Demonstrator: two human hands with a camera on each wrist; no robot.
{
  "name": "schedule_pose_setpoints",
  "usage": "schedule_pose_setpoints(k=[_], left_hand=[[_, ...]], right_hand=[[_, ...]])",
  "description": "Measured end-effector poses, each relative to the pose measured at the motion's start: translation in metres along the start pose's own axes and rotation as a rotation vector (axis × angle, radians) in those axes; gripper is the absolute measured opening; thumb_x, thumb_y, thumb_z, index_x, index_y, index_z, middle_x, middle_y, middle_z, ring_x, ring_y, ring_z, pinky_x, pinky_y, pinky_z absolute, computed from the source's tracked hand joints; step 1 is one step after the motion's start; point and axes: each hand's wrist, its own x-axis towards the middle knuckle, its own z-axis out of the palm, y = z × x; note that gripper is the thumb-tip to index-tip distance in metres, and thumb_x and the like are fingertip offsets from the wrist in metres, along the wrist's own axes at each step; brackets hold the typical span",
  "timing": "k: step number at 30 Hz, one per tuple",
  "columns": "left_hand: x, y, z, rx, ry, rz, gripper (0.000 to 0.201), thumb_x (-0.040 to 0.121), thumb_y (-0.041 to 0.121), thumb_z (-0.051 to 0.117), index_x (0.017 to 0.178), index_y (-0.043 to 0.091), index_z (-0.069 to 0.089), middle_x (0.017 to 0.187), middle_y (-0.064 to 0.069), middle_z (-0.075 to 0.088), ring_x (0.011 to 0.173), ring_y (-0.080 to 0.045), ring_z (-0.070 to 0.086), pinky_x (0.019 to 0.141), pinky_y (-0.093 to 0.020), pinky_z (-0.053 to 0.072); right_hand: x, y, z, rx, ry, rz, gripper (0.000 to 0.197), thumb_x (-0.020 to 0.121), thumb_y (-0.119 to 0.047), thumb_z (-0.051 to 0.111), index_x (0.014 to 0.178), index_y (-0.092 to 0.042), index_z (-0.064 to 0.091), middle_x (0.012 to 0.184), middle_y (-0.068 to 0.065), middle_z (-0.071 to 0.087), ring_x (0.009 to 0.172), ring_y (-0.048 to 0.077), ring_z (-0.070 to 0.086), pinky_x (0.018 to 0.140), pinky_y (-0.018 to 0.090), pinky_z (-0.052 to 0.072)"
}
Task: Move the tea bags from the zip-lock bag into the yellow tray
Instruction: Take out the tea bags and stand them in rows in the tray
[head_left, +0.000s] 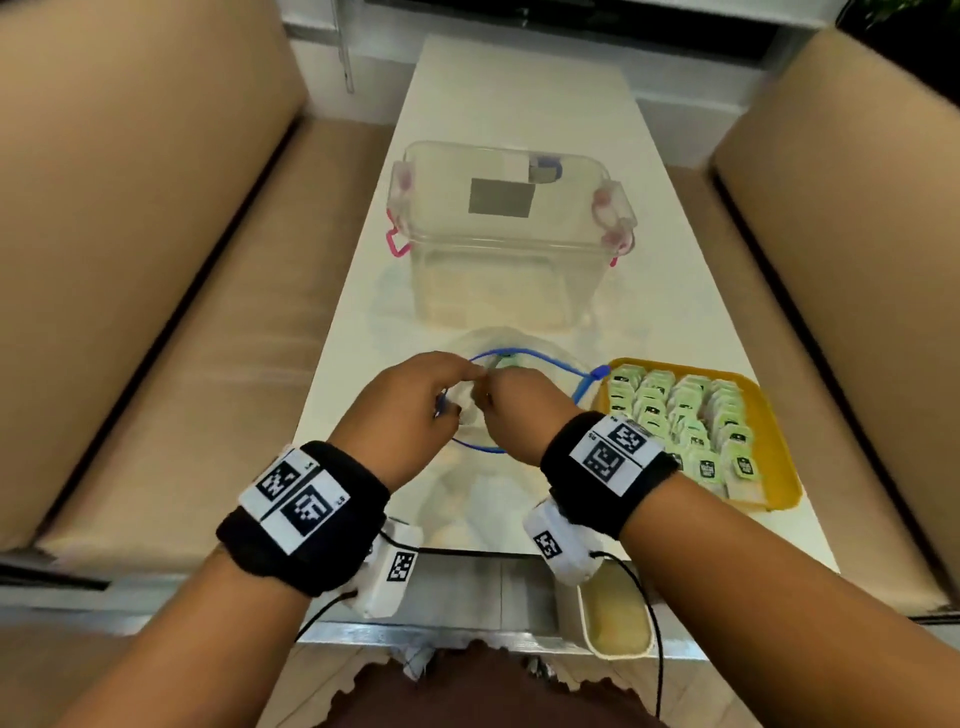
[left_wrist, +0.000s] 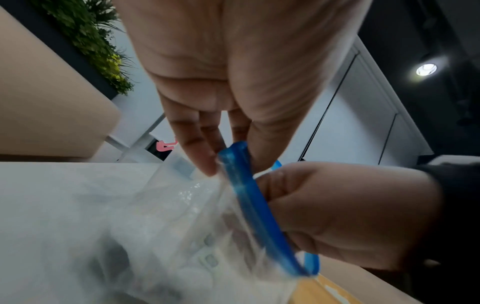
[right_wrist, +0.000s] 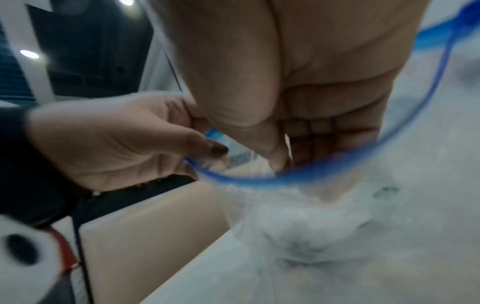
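Note:
The clear zip-lock bag (head_left: 540, 358) with a blue zip rim lies open on the white table (head_left: 519, 104), straight in front of me. My left hand (head_left: 460, 389) pinches the rim at its near left side; the left wrist view shows its thumb and fingers (left_wrist: 205, 156) on the blue strip (left_wrist: 241, 185). My right hand (head_left: 491, 397) meets it there, fingers curled, thumb pressing the bag's plastic (right_wrist: 285, 216) just inside the rim. A greenish shape in the bag is too blurred to name. The yellow tray (head_left: 774, 441), to the right, holds several green tea bags (head_left: 685, 415) in rows.
A clear plastic box (head_left: 498, 249) with pink latches stands behind the bag. Tan sofas (head_left: 156, 260) flank the narrow table on both sides. A cream container (head_left: 618, 618) sits below the table's near edge. The tray's corner (left_wrist: 319, 288) lies close beside the bag.

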Motion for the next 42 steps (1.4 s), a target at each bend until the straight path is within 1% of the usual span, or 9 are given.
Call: schedule_pose_setpoints(k=[4,7,13,18,26,31,34,38,42], left_hand=[[-0.005,-0.003,-0.001,-0.050,-0.011,0.055,0.051,0.080,-0.004,0.053,0.116,0.029,0.066,0.116,0.013,0.063,0.075,0.009,0.052,0.075,-0.003,0.036],[-0.007,-0.006,-0.002,-0.046,-0.016,0.062,0.051,0.080,-0.002,0.054,0.118,0.029,0.066,0.118,0.012,0.063,0.077,0.004,0.048,0.080,-0.007,0.037],[-0.007,-0.013,-0.002,-0.042,-0.043,0.061,0.049,0.082,0.000,0.054,0.120,0.029,0.064,0.122,0.012,0.061,0.081,0.004,0.044,0.081,-0.009,0.036],[-0.005,-0.016,-0.001,-0.036,-0.058,0.068,0.049,0.082,0.000,0.054,0.121,0.028,0.064,0.122,0.013,0.060,0.081,0.004,0.043,0.079,-0.004,0.033],[-0.001,-0.017,0.001,-0.015,-0.049,0.069,0.048,0.082,0.000,0.055,0.122,0.027,0.063,0.121,0.011,0.061,0.082,0.000,0.046,0.082,-0.010,0.036],[-0.001,-0.016,0.005,0.018,-0.035,0.052,0.048,0.081,0.001,0.056,0.121,0.027,0.063,0.120,0.011,0.060,0.080,-0.001,0.046,0.080,-0.011,0.035],[-0.002,-0.013,0.005,0.000,-0.008,0.037,0.046,0.081,0.000,0.057,0.119,0.025,0.064,0.116,0.011,0.061,0.076,-0.002,0.050,0.078,-0.014,0.038],[-0.001,-0.009,0.006,0.028,0.041,0.014,0.045,0.082,-0.001,0.057,0.120,0.023,0.062,0.118,0.009,0.059,0.075,-0.004,0.051,0.080,-0.015,0.039],[0.004,-0.003,0.004,0.081,0.109,-0.020,0.047,0.082,-0.002,0.055,0.124,0.018,0.060,0.124,0.003,0.059,0.090,-0.017,0.059,0.085,-0.022,0.042]], right_hand=[[0.032,-0.002,0.005,-0.066,-0.135,0.199,0.029,0.095,-0.028,0.051,0.117,-0.009,0.057,0.117,0.010,0.061,0.107,0.027,0.059,0.084,0.032,0.044],[0.042,0.000,0.012,-0.072,-0.225,0.267,0.042,0.088,-0.046,0.056,0.120,-0.018,0.056,0.122,0.005,0.061,0.109,0.025,0.058,0.083,0.034,0.044],[0.036,0.001,0.008,0.019,-0.251,0.303,0.044,0.092,-0.041,0.055,0.130,-0.019,0.050,0.129,0.004,0.057,0.118,0.025,0.054,0.090,0.034,0.042],[0.032,0.000,0.009,0.078,-0.235,0.307,0.037,0.088,-0.039,0.061,0.117,-0.019,0.053,0.120,0.002,0.059,0.105,0.022,0.057,0.079,0.029,0.041],[0.023,0.000,0.009,0.129,-0.179,0.266,0.033,0.092,-0.031,0.058,0.119,-0.012,0.056,0.116,0.006,0.062,0.107,0.024,0.060,0.088,0.033,0.047],[0.038,0.005,0.021,0.074,-0.178,0.255,0.014,0.090,-0.026,0.059,0.094,-0.013,0.062,0.084,0.003,0.061,0.088,0.024,0.063,0.071,0.030,0.045],[0.040,0.008,0.026,0.011,-0.140,0.194,0.017,0.091,-0.022,0.056,0.098,-0.011,0.066,0.084,0.002,0.062,0.076,0.020,0.053,0.069,0.028,0.038],[0.012,0.006,0.014,-0.038,0.068,0.028,0.016,0.091,-0.014,0.052,0.096,-0.008,0.066,0.093,0.010,0.064,0.084,0.027,0.061,0.068,0.029,0.039],[-0.022,0.008,-0.010,-0.053,0.258,-0.120,0.019,0.091,-0.015,0.049,0.096,-0.009,0.067,0.096,0.008,0.061,0.089,0.028,0.058,0.069,0.030,0.036]])
